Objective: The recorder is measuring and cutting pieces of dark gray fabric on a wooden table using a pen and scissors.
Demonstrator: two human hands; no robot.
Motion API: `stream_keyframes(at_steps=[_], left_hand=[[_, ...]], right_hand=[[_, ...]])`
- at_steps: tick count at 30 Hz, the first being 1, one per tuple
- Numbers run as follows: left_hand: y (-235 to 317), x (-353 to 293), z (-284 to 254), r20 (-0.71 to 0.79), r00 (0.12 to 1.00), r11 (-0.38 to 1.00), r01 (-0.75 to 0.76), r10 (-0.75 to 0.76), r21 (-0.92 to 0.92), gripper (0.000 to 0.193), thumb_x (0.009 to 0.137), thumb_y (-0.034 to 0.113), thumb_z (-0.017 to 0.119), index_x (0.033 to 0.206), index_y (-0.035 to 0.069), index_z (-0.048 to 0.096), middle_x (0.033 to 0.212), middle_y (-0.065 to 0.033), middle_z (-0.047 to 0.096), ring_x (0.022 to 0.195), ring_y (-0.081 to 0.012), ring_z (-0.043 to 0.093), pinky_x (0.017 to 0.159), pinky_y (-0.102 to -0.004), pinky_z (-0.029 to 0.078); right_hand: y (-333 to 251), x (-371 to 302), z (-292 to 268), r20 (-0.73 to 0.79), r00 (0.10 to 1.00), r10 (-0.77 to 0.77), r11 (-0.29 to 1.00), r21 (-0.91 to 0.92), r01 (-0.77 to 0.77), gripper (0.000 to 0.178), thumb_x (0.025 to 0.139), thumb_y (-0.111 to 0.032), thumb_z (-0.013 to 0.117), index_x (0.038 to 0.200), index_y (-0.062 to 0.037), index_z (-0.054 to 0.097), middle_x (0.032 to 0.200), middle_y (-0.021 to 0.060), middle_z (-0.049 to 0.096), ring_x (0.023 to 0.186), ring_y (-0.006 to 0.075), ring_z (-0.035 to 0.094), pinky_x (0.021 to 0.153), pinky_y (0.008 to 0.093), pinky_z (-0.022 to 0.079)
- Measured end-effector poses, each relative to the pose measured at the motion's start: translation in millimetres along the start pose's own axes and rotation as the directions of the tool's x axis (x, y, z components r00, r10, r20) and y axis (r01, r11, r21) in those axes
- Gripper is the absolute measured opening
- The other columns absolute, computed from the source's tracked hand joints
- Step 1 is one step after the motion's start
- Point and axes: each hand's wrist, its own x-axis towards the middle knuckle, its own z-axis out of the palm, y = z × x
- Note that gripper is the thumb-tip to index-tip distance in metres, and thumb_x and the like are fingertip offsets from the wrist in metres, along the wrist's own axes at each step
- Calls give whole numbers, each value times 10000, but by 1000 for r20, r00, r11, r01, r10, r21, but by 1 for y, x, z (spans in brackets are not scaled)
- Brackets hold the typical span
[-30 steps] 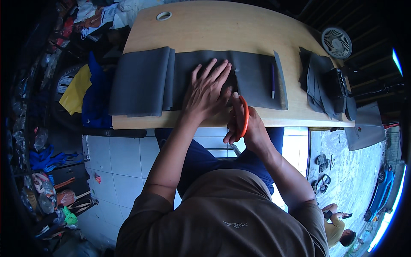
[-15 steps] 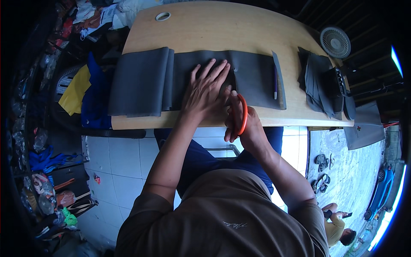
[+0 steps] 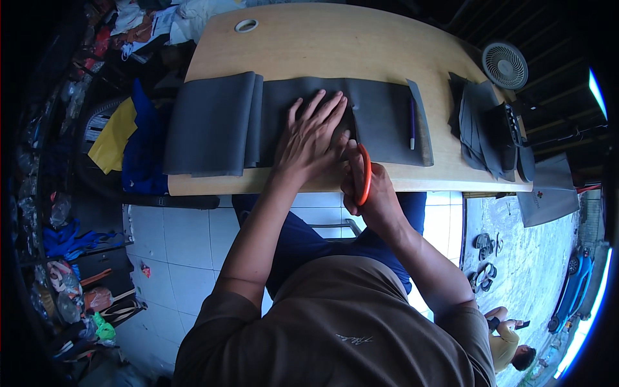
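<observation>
A long strip of dark grey sheet material (image 3: 383, 122) lies across the table, its left part folded over in layers (image 3: 213, 119). Flat on the sheet rests my left hand (image 3: 311, 138), fingers stretched out and pointing away from me. Just right of it, at the near edge, my right hand (image 3: 374, 193) is closed around orange-handled scissors (image 3: 367, 174). Their blades are mostly hidden against the dark sheet, along a slit or crease running away from me. A purple pen (image 3: 412, 122) lies on the sheet's right part, beside its slightly curled right end.
The wooden table (image 3: 322, 39) carries a roll of tape (image 3: 246, 26) at the far left. On the right sit a stack of dark cut pieces (image 3: 477, 129) and a round fan (image 3: 505, 65). Yellow cloth (image 3: 115, 142) and blue cloth (image 3: 143, 155) hang left. Another person (image 3: 506, 342) sits lower right.
My right hand's fingers have drawn in closer around the scissor handles. The sheet's right part and the pen have shifted slightly left; my left hand stays nearly in place.
</observation>
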Motion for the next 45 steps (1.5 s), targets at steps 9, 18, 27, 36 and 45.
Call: stream_keyframes(at_steps=[9, 18, 27, 36, 45], left_hand=[[1, 2, -2, 37, 999, 1000, 19, -19, 3, 737, 1094, 468, 497, 1743, 119, 471, 1829, -71, 429, 1709, -313, 340, 1391, -601, 177], [2, 2, -1, 46, 999, 999, 28, -29, 26, 720, 1092, 435, 513, 1738, 120, 480, 1825, -62, 438, 1705, -304, 350, 1385, -603, 193], [-2, 2, 2, 41, 999, 999, 24, -25, 24, 746, 1118, 534, 446, 1738, 120, 482, 1828, -66, 433, 1706, -319, 348, 1384, -615, 189], [-4, 1, 3, 31, 999, 1000, 9, -9, 6, 771, 1120, 582, 429, 1742, 129, 478, 1830, -67, 428, 1705, -325, 347, 1383, -617, 193], [-2, 2, 1, 33, 999, 1000, 12, -13, 19, 743, 1101, 511, 502, 1742, 136, 478, 1828, -56, 433, 1705, -309, 350, 1386, -606, 194]], right_hand=[[10, 9, -5, 20, 999, 28, 991, 133, -31, 664, 1142, -688, 573, 1098, -28, 625, 692, 22, 517, 457, 116, 506, 427, 267, 417], [-1, 11, 1, -60, 991, 122, 988, 101, -116, 660, 1127, -678, 608, 1110, -18, 632, 724, 46, 595, 455, 138, 579, 431, 268, 443], [0, 12, 0, -41, 993, 112, 989, 98, -107, 673, 1127, -691, 603, 1134, -19, 640, 741, 38, 597, 453, 116, 555, 429, 254, 413], [7, 11, -3, -5, 999, 36, 992, 120, -35, 674, 1143, -687, 577, 1279, -33, 666, 782, 11, 539, 497, 83, 478, 441, 252, 385], [5, 13, -8, 36, 998, 49, 994, 101, -52, 549, 1200, -592, 523, 1014, -79, 578, 631, 17, 522, 444, 141, 533, 434, 300, 366]])
